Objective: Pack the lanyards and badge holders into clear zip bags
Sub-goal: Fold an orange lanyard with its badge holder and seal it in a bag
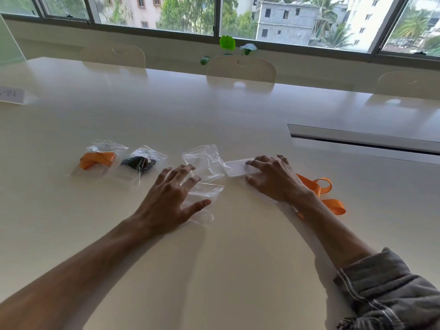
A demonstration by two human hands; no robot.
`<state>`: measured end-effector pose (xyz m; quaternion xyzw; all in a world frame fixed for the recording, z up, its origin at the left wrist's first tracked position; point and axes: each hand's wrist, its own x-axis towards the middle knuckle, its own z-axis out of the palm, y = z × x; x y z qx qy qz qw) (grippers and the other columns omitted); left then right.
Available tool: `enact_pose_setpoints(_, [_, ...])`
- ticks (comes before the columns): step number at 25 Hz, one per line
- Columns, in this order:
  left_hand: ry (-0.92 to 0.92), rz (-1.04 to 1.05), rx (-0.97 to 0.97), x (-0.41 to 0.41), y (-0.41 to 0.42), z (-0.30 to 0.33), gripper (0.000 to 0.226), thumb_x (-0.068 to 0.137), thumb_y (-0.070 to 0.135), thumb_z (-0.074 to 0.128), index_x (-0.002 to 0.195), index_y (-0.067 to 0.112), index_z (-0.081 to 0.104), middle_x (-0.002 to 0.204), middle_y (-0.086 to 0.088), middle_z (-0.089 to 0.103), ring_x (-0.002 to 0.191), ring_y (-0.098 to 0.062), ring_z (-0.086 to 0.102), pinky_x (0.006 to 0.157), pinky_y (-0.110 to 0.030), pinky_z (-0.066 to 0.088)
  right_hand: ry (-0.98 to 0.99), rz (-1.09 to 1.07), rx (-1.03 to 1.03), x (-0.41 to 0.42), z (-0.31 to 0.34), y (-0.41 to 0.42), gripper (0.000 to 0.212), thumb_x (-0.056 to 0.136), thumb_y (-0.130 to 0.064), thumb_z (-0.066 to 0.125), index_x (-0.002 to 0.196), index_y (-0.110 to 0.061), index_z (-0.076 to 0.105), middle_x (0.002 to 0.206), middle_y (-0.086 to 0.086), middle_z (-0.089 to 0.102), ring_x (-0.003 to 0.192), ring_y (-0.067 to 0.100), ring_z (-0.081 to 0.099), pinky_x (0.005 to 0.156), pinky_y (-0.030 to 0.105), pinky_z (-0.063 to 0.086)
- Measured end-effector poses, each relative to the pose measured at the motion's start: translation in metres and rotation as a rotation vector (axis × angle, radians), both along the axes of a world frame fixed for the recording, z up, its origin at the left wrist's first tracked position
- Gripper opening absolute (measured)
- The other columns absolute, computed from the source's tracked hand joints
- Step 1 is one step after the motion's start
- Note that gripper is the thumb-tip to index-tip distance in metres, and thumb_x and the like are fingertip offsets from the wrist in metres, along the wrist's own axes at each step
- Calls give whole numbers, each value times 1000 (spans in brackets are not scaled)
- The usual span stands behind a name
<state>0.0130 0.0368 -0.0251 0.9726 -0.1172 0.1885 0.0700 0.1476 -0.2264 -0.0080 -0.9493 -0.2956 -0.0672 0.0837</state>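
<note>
Two filled zip bags (119,160) holding orange and black lanyards, left hand (166,198) flat on empty bags (204,177), right hand (273,178) spread on badge holder (238,169)

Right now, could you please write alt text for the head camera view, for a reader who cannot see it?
Two hands work on a white table: the left hand rests with spread fingers on an empty clear zip bag, the right hand touches a clear badge holder beside a loose orange lanyard. Two packed bags lie at left.
</note>
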Motion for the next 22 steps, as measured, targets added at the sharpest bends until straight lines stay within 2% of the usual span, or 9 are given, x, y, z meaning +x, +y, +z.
enact_pose_setpoints(5, [31, -40, -72, -3, 0, -4, 66, 91, 69, 33, 133, 22, 52, 148, -3, 43, 139, -16, 34, 117, -35, 18, -162, 138, -63, 4, -2, -8, 38, 101, -43, 40, 126, -22, 61, 121, 4, 67, 108, 27, 64, 104, 37, 33])
enact_pose_setpoints(8, [17, -62, -67, -2, 0, -3, 64, 93, 68, 33, 137, 24, 47, 149, -1, 42, 139, -14, 34, 116, -27, 14, -325, 234, 31, 3, 4, -17, 25, 100, -26, 49, 113, -15, 68, 109, 3, 73, 96, 26, 69, 99, 39, 40])
enact_pose_setpoints(10, [13, -58, -46, -4, -3, -2, 65, 93, 69, 32, 137, 24, 46, 149, -2, 43, 139, -15, 35, 117, -28, 14, -396, 288, 103, 2, 11, -23, 19, 94, -11, 57, 110, -11, 68, 107, 5, 74, 96, 26, 69, 93, 39, 46])
enact_pose_setpoints(14, [7, -34, -33, -5, -12, 16, 71, 90, 72, 31, 139, 22, 47, 149, 0, 43, 137, -15, 37, 115, -30, 19, -502, 319, 245, -7, 27, -29, 15, 92, -5, 61, 106, -6, 67, 103, 7, 73, 91, 27, 70, 85, 37, 52])
enact_pose_setpoints(16, [-39, -56, -174, 2, -24, 43, 70, 90, 71, 33, 137, 22, 47, 143, 2, 49, 130, -12, 45, 107, -30, 31, -561, 333, 323, -13, 40, -29, 13, 93, -5, 59, 104, -5, 67, 96, 8, 72, 84, 28, 69, 80, 37, 52])
enact_pose_setpoints(18, [-89, -79, -300, 15, -42, 77, 69, 90, 72, 33, 135, 23, 51, 135, 5, 57, 120, -8, 52, 98, -29, 39, -643, 376, 347, -20, 58, -26, 14, 95, -6, 55, 104, -6, 67, 95, 6, 71, 85, 28, 67, 79, 39, 52])
enact_pose_setpoints(20, [3, -98, -399, 28, -59, 110, 73, 86, 75, 31, 125, 20, 61, 124, 5, 65, 108, -4, 58, 89, -26, 40, -785, 411, 323, -29, 77, -25, 16, 95, -6, 54, 105, -8, 67, 100, 4, 71, 94, 25, 67, 83, 39, 51])
enact_pose_setpoints(22, [207, -154, -509, 39, -70, 133, 80, 79, 78, 37, 101, 10, 72, 98, 1, 73, 86, -10, 64, 79, -29, 44, -949, 404, 292, -37, 89, -28, 20, 90, -1, 60, 106, -9, 69, 104, 4, 72, 100, 22, 67, 86, 37, 51])
